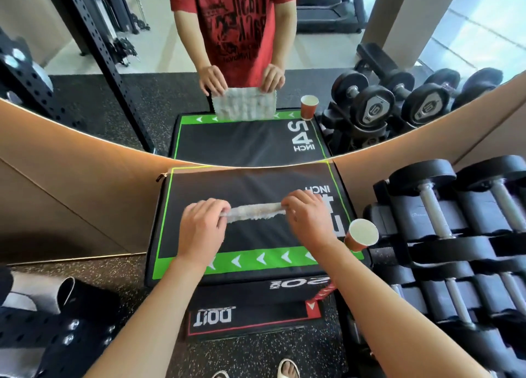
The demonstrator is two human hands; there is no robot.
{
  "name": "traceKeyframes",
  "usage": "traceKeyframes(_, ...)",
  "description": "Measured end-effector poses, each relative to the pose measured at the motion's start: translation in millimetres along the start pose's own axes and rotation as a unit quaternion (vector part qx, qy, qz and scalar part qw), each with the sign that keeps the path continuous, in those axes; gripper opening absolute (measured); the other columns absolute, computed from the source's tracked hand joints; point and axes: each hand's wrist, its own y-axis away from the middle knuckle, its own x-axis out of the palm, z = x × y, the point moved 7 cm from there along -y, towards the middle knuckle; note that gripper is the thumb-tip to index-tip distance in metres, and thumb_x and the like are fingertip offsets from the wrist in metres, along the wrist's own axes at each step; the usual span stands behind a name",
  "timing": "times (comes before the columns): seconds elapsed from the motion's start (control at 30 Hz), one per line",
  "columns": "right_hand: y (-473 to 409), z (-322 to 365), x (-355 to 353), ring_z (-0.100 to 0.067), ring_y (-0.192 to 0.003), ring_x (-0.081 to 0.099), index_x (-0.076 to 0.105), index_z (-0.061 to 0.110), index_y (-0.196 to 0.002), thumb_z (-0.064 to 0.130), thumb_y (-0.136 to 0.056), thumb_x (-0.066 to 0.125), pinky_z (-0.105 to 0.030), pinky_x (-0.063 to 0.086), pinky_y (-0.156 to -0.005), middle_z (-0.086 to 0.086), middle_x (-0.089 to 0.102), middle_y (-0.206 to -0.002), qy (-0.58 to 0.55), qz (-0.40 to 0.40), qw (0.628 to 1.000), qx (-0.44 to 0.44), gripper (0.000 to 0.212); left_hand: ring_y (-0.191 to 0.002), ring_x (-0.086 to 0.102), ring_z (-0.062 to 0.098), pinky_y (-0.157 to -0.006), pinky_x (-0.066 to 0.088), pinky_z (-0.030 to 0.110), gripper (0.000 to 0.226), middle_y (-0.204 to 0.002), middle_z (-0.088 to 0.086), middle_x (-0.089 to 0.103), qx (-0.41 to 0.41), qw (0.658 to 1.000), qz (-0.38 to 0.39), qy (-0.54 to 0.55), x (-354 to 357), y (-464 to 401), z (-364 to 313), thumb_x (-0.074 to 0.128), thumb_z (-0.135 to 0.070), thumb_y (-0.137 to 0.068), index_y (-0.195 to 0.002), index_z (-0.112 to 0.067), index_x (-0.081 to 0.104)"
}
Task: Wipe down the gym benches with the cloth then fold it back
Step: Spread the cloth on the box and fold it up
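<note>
Black "24 INCH" plyo box (pixel 250 235) under your cloth (pixel 254 210).
Your left hand (pixel 203 228) and right hand (pixel 308 217) pinch its ends; lower box (pixel 253 318) reads, perhaps, "DOIT".

Top box (pixel 250 184): "INCH", no. part hidden. Lower box (pixel 256 315): "DOIT". Mirrored dumbbells (pixel 373 106): "10".

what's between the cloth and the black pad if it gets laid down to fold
Nothing visible. Left hand and right hand hold the cloth stretched over bare black pad; the paper cup stands off at the pad's right edge.
</note>
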Motion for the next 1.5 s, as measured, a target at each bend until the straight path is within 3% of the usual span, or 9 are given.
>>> traceKeyframes(0.13,3,1,2,-0.023,-0.083,0.056,0.067,0.02,-0.088,0.006,-0.079,0.068,-0.039,0.043,-0.073,0.005,0.065,-0.095,0.017,-0.006,1.0,-0.021,0.016,-0.083,0.059,0.024,-0.077,0.046,0.042,0.017,-0.09,-0.004,0.068,0.026,0.999,-0.026,-0.022,-4,5,-2,0.071,-0.001,-0.082,-0.091,-0.016,0.07)
traceKeyframes(0.37,128,-21,80,-0.023,-0.09,0.061,0.071,0.026,-0.089,0.003,-0.067,0.064,-0.039,0.047,-0.072,0.009,0.063,-0.1,0.003,0.253,0.967,0.023,0.032,-0.089,0.064,0.016,-0.082,0.05,0.037,0.025,-0.094,-0.014,0.067,-0.033,0.981,0.19,0.025,71,127,5,0.089,-0.017,-0.071,-0.085,-0.027,0.072)
traceKeyframes(0.5,126,-22,74,-0.02,-0.09,0.06,0.072,0.024,-0.092,0.008,-0.071,0.058,-0.038,0.049,-0.075,0.011,0.064,-0.102,-0.036,0.24,0.969,0.046,0.029,-0.091,0.063,0.012,-0.085,0.049,0.034,0.006,-0.094,-0.015,0.067,-0.063,0.978,0.196,0.04,74,131,5,0.074,-0.031,-0.084,-0.087,-0.027,0.072)
traceKeyframes(0.6,104,-27,73,-0.022,-0.091,0.061,0.074,0.022,-0.093,0.01,-0.078,0.06,-0.041,0.051,-0.077,0.009,0.066,-0.103,-0.051,0.22,0.972,0.07,0.023,-0.091,0.064,0.018,-0.081,0.051,0.039,0.004,-0.098,-0.011,0.068,-0.098,0.978,0.184,0.019,73,115,11,0.07,-0.024,-0.089,-0.092,-0.024,0.073)
traceKeyframes(0.77,70,-28,96,-0.023,-0.123,0.054,0.065,0.022,-0.132,0.015,-0.095,0.056,-0.042,0.045,-0.097,0.005,0.058,-0.137,-0.026,0.273,0.959,0.076,0.038,-0.115,0.058,0.026,-0.095,0.053,0.043,0.035,-0.132,-0.005,0.061,-0.156,0.958,0.24,-0.033,90,99,32,0.072,-0.024,-0.094,-0.128,-0.02,0.068)
traceKeyframes(0.9,61,-29,117,-0.021,-0.139,0.041,0.054,0.028,-0.143,0.015,-0.099,0.051,-0.042,0.039,-0.104,0.006,0.047,-0.15,0.014,0.329,0.942,0.062,0.046,-0.131,0.053,0.029,-0.1,0.051,0.047,0.044,-0.146,-0.001,0.056,-0.166,0.943,0.284,-0.046,99,94,43,0.071,-0.025,-0.095,-0.139,-0.024,0.063)
traceKeyframes(1.17,86,-52,107,-0.024,-0.124,0.058,0.066,0.029,-0.127,0.014,-0.088,0.071,-0.044,0.048,-0.085,0.008,0.059,-0.14,0.053,0.28,0.954,0.088,0.042,-0.116,0.06,0.028,-0.082,0.056,0.046,0.051,-0.134,-0.001,0.062,-0.097,0.956,0.263,-0.087,89,107,60,0.081,-0.044,-0.085,-0.131,-0.024,0.068)
traceKeyframes(1.37,82,-43,109,-0.027,-0.13,0.052,0.065,0.022,-0.13,0.007,-0.09,0.061,-0.047,0.046,-0.096,0.001,0.057,-0.142,0.059,0.269,0.951,0.141,0.042,-0.114,0.06,0.024,-0.089,0.053,0.043,0.047,-0.125,-0.004,0.064,-0.092,0.963,0.251,-0.021,90,95,68,0.082,-0.04,-0.083,-0.123,-0.02,0.07)
traceKeyframes(1.5,78,-38,112,-0.028,-0.121,0.052,0.058,0.022,-0.136,0.009,-0.093,0.058,-0.046,0.047,-0.091,0.002,0.058,-0.135,0.056,0.252,0.948,0.189,0.045,-0.112,0.063,0.027,-0.086,0.054,0.043,0.052,-0.125,-0.001,0.066,-0.073,0.96,0.27,-0.006,103,80,66,0.081,-0.034,-0.085,-0.132,-0.018,0.066)
